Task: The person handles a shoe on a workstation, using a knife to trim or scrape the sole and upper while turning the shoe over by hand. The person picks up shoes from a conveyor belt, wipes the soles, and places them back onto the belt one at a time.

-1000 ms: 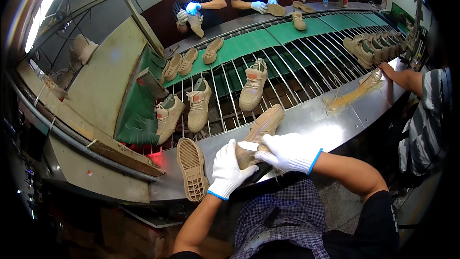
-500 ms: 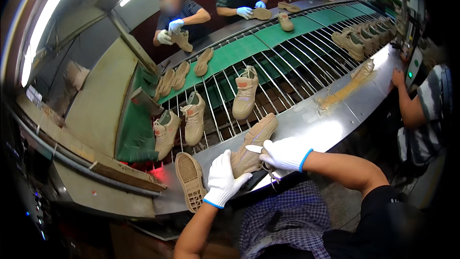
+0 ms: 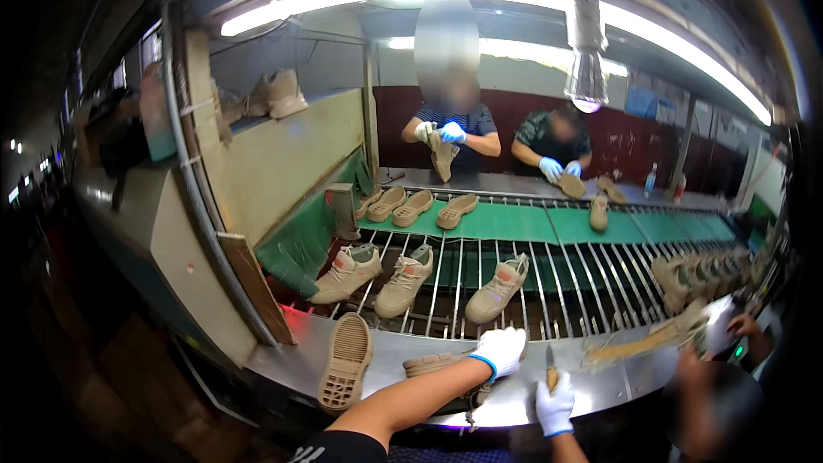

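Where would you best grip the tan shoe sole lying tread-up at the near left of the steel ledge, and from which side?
Probably at the narrow waist of the tan shoe sole, pinching its two long edges from above. It lies flat, tread up, near the steel ledge front edge, with bare metal on both sides. The left hand, resting on a beige shoe, is nearest.

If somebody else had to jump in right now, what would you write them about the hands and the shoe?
Left hand: gloved, resting on the tan shoe, which lies on the steel ledge. Whether its grip is closed is unclear.
Right hand: gloved, grip closed on a small knife, blade pointing up, apart from the shoe.
Nearby: a sole lies tread-up on the ledge, left of the shoe.
Done: shoe and knife are both in hand's reach.
Left: the knife has not yet touched the shoe.
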Demonstrator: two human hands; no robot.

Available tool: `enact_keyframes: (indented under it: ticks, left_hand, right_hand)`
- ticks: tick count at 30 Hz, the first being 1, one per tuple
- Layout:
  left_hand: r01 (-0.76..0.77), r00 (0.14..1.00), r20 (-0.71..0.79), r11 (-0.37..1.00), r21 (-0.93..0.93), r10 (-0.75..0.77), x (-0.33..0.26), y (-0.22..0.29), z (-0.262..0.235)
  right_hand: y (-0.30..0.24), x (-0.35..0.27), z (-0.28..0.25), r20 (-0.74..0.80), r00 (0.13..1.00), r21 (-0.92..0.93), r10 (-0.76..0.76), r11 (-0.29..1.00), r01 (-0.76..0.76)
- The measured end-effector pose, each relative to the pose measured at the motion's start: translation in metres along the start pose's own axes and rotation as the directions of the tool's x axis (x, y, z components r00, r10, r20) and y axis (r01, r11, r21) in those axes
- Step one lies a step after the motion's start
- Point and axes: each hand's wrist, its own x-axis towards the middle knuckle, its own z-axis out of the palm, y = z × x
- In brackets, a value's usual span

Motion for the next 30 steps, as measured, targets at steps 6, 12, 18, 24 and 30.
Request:
enact_keyframes:
  ticks: [6, 12, 18, 24, 30]
  left_hand:
    - [-0.144, 0.989, -0.037, 0.989, -0.043, 0.142, -0.016, -0.014, 0.003]
    - [-0.284, 0.909, -0.36, 0.944, -0.166, 0.211, -0.103, -0.008, -0.107]
    - [0.054, 0.929, -0.321, 0.925, -0.375, -0.185, -0.208, -0.083, -0.057]
    - [0.121, 0.925, -0.322, 0.959, -0.257, -0.203, -0.214, -0.093, -0.016]
    - [0.098, 0.99, -0.068, 0.945, -0.313, -0.125, -0.177, -0.116, -0.052]
  right_hand:
    - [0.002, -0.003, 0.008, 0.055, 0.997, -0.021, 0.048, 0.999, -0.047]
    - [0.004, -0.002, 0.012, 0.021, 0.999, -0.044, 0.045, 0.998, -0.044]
    - [-0.042, 0.016, 0.033, 0.249, 0.881, 0.455, 0.403, 0.754, -0.474]
    - [-0.035, -0.017, 0.07, 0.228, 0.973, 0.263, 0.029, 0.961, -0.09]
    - [-0.155, -0.009, -0.03, 0.671, 0.738, 0.082, -0.069, 0.996, 0.018]
